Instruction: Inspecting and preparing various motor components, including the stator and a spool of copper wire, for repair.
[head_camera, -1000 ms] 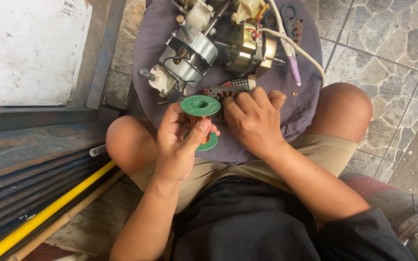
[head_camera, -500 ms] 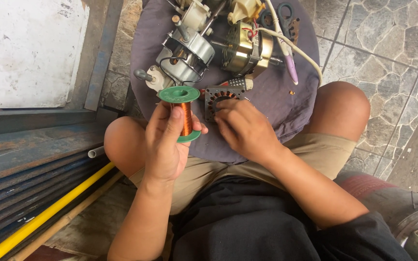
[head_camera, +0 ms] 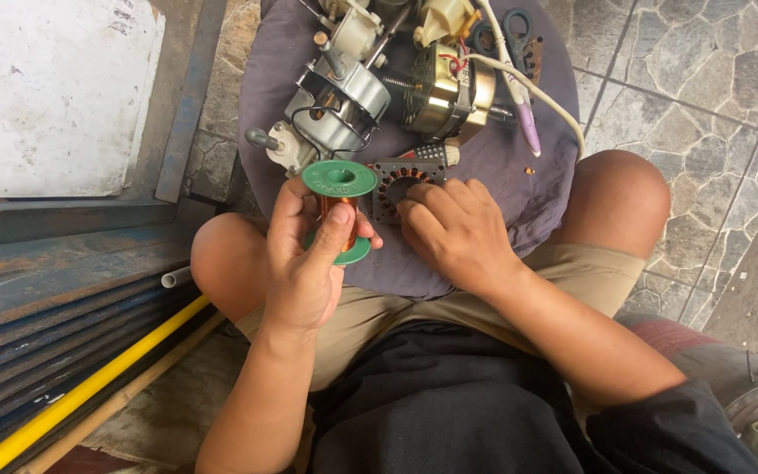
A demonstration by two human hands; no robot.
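My left hand (head_camera: 304,263) grips a green spool of copper wire (head_camera: 339,183), held upright with the thumb across the winding. My right hand (head_camera: 454,228) rests fingers-down on a dark round stator core (head_camera: 394,180) lying on a purple-grey cloth (head_camera: 528,189) spread over my lap. Just beyond the stator lie a grey metal motor housing (head_camera: 339,101) and a brass-coloured motor (head_camera: 449,96). Whether the right fingers pinch wire is hidden.
A white cable (head_camera: 537,88) and a pink-handled tool (head_camera: 526,132) lie on the cloth, with scissors (head_camera: 511,31) at its far edge. To the left are blue metal slats (head_camera: 54,298), a yellow pipe (head_camera: 89,391) and a white board (head_camera: 46,88). The floor on the right is stone tile (head_camera: 695,140).
The spool has tilted from flange-facing-me to upright in my left hand. My right hand has moved from the spool down onto the stator core.
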